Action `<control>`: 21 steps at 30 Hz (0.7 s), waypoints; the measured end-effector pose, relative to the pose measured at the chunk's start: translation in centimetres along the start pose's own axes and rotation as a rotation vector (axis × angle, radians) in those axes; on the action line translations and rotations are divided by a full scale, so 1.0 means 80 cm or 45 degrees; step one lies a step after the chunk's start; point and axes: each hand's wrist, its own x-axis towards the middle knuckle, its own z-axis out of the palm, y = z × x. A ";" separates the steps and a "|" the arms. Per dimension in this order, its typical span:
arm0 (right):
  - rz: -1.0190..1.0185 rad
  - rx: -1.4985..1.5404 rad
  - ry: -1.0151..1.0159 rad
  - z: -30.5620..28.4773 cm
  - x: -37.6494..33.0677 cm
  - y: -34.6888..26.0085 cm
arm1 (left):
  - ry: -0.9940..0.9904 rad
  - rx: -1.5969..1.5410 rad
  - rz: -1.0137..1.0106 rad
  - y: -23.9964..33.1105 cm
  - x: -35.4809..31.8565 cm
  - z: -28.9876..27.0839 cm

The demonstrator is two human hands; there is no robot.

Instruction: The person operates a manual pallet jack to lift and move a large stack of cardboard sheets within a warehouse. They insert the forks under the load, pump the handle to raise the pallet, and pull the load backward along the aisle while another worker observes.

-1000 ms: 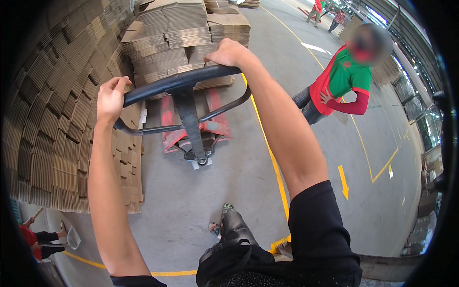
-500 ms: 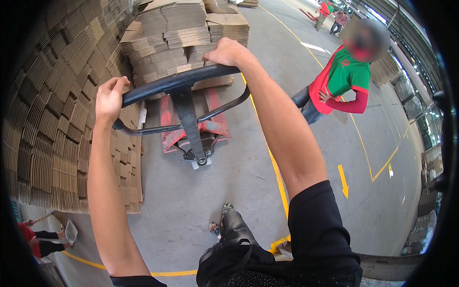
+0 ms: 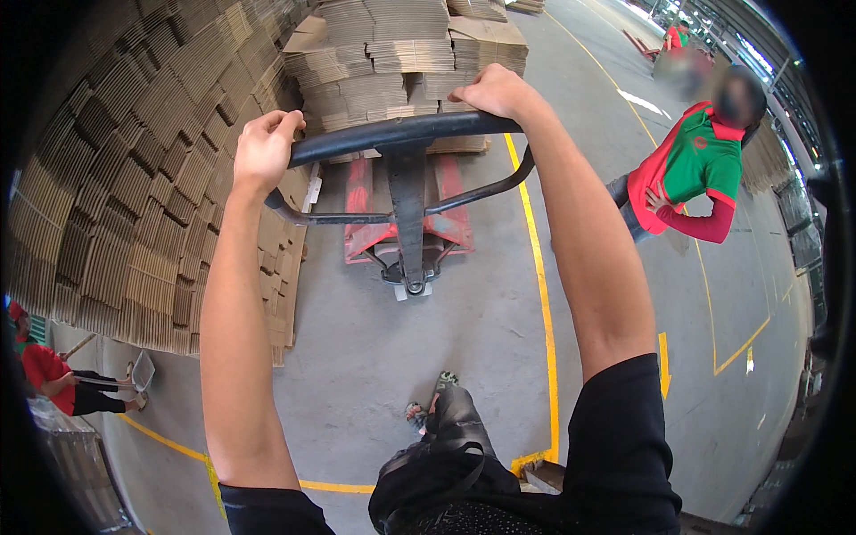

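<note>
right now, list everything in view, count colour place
pallet jack: 1, red, ahead
handle: 1, black, upper centre
cardboard stacks: several, brown, beyond handle
cardboard wall: 1, brown, left
floor: 1, grey, underfoot
floor markings: several, yellow, around
co-worker: 1, red-green shirt, right
second worker: 1, red, lower left
dustpan: 1, pale, lower left
distant person: 1+, red, top right
left hand: 1, bare, handle's left
right hand: 1, bare, handle's right
sleeves: 2, black, lower edge
feet: 2, patterned, lower centre

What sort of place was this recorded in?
Probably a warehouse or packaging plant floor: tall stacks of flat cardboard, a red pallet truck and yellow floor lines suggest it.
</note>
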 end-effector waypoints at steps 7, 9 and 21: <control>-0.005 0.064 0.070 0.001 0.007 0.006 | -0.005 -0.013 -0.008 0.000 0.002 0.001; 0.002 0.073 0.077 0.002 0.008 0.007 | -0.006 -0.011 -0.009 -0.001 0.003 0.000; 0.009 0.075 0.064 -0.001 0.003 0.004 | 0.001 -0.026 0.003 -0.001 0.002 0.000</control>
